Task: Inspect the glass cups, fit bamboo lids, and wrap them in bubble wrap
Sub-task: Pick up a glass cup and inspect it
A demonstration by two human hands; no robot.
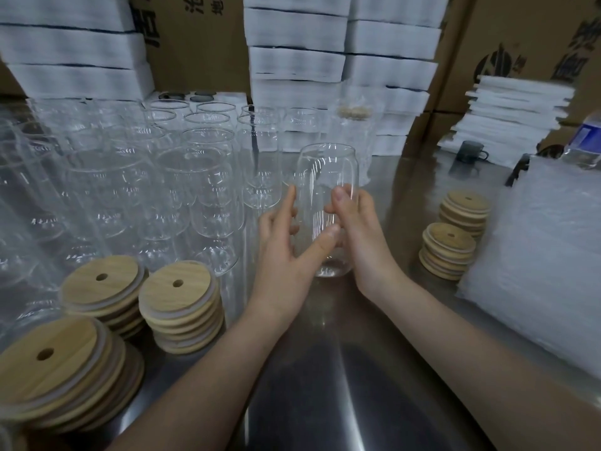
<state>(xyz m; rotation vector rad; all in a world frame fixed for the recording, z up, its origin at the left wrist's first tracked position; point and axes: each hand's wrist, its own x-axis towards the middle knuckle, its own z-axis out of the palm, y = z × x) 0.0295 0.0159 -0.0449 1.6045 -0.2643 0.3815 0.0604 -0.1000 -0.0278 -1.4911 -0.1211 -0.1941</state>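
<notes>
A clear can-shaped glass cup (pixel 325 177) is held upright above the steel table (pixel 341 385), mouth up and without a lid. My right hand (pixel 361 242) grips its right side, thumb across the front. My left hand (pixel 283 252) holds its left side, thumb on the front, fingers stretched up along the wall. Many more empty glass cups (pixel 195 177) stand crowded at the left. Bamboo lids with straw holes lie in stacks at the near left (pixel 177 302) and at the right (pixel 450 249). Bubble wrap sheets (pixel 546 255) are piled at the right.
White foam boxes (pixel 296 60) and brown cartons (pixel 527 34) are stacked along the back. A wrapped cup with a lid (pixel 354 125) stands behind the held one. A small grey mug (pixel 468 153) and a plastic bottle (pixel 585 138) sit at the far right.
</notes>
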